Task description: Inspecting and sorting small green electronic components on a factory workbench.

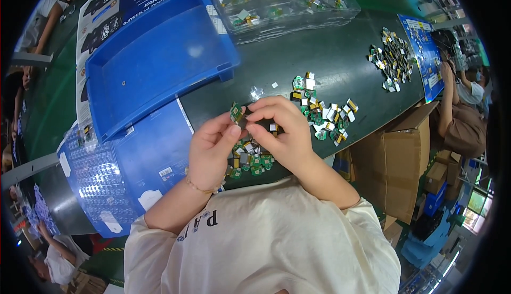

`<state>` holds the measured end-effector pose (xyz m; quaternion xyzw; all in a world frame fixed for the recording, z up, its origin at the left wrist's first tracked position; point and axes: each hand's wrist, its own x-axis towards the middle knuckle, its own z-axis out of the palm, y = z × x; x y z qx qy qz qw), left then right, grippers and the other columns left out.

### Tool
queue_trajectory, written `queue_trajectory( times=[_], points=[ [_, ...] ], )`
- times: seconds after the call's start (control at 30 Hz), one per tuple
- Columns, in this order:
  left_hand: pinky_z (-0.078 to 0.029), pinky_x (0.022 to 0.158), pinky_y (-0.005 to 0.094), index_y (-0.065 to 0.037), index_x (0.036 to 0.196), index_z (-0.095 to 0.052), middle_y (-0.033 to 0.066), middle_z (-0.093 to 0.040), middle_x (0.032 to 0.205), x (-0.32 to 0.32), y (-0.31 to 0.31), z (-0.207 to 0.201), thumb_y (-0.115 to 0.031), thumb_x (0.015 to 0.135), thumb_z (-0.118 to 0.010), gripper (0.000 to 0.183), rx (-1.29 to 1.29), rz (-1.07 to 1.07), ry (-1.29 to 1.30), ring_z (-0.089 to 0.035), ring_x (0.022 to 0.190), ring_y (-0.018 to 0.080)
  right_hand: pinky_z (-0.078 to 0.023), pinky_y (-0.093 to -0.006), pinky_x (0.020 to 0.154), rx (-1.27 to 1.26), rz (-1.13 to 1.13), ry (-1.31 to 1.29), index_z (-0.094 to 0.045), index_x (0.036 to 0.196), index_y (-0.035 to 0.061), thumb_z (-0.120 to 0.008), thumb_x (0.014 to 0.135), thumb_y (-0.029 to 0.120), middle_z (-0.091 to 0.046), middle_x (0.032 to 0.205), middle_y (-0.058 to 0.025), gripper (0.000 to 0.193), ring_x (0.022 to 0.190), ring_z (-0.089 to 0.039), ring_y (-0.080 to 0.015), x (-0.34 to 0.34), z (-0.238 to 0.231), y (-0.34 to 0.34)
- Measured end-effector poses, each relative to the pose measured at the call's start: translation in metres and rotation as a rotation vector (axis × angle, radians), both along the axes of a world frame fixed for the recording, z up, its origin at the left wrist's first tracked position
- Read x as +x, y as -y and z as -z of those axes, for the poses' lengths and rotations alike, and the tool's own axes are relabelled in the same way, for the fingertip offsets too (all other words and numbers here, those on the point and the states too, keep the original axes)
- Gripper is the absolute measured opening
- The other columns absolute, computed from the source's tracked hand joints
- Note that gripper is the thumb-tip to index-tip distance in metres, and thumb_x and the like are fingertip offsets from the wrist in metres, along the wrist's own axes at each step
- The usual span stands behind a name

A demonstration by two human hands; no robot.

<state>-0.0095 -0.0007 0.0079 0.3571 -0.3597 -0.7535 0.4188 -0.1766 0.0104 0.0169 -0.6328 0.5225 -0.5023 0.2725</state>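
Between my two hands, above the near part of the dark table, is a small green circuit board [236, 113]. My left hand [214, 142] pinches it with thumb and fingertips. The thumb and forefinger of my right hand [282, 131] close together at the board's right side; whatever they grip there is too small to make out. Below my hands lies a pile of green boards [257, 164] with white and silver parts, partly covered by my fingers. To the right of my right hand is another loose heap of boards and yellow-edged pieces [332, 117].
A blue plastic bin [154, 73] stands at the left over blue printed sheets [154, 153] and clear blister trays [98, 179]. Stacked clear trays holding boards [277, 4] lie at the back. Farther right are a large heap of small parts [394, 59] and a cardboard box [391, 166]. Other people sit around.
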Motion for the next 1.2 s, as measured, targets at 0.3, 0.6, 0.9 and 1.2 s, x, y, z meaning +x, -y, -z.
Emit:
queue_trajectory(
  times=[0.3,0.6,0.9,1.2],
  points=[
    [-0.047,0.089,0.0257,0.001,0.121,-0.056,0.0063,-0.062,0.11,-0.001,-0.002,0.001,-0.003,0.092,-0.056,0.029,-0.148,-0.017,0.137,-0.059,0.101,0.0137,-0.044,-0.0338,0.084,-0.031,-0.126,-0.17,-0.059,0.082,0.0042,-0.069,0.076,0.006,-0.06,0.106,-0.0101,0.012,0.097,-0.057,-0.0253,-0.009,-0.006,0.009],
    [-0.05,0.084,0.0275,0.002,0.118,-0.055,0.0097,-0.063,0.106,-0.003,0.01,-0.001,-0.008,0.095,-0.052,0.025,-0.036,-0.225,-0.046,-0.061,0.097,0.0167,-0.045,-0.0389,0.083,0.059,0.145,-0.635,-0.061,0.088,0.0079,-0.074,0.069,0.009,-0.06,0.104,-0.007,0.023,0.095,-0.055,-0.0312,-0.026,0.011,0.037],
    [-0.049,0.068,0.0277,0.003,0.095,-0.067,0.0077,-0.063,0.086,0.004,0.004,-0.019,-0.007,0.09,-0.059,0.013,-0.34,-0.083,0.333,-0.06,0.073,0.0145,-0.049,-0.0337,0.069,0.096,0.202,-0.343,-0.061,0.096,0.0075,-0.07,0.076,0.008,-0.062,0.093,-0.0067,0.022,0.079,-0.061,-0.0229,-0.046,-0.02,0.001],
    [-0.047,0.065,0.0334,-0.006,0.098,-0.069,0.0074,-0.064,0.078,-0.002,0.01,-0.051,-0.007,0.079,-0.068,0.02,-0.824,0.298,1.07,-0.06,0.07,0.0226,-0.044,-0.0237,0.066,0.274,-0.041,0.089,-0.062,0.098,0.0047,-0.061,0.085,0.006,-0.061,0.099,-0.0052,0.013,0.087,-0.058,-0.0125,-0.048,0.0,-0.044]
  ],
)
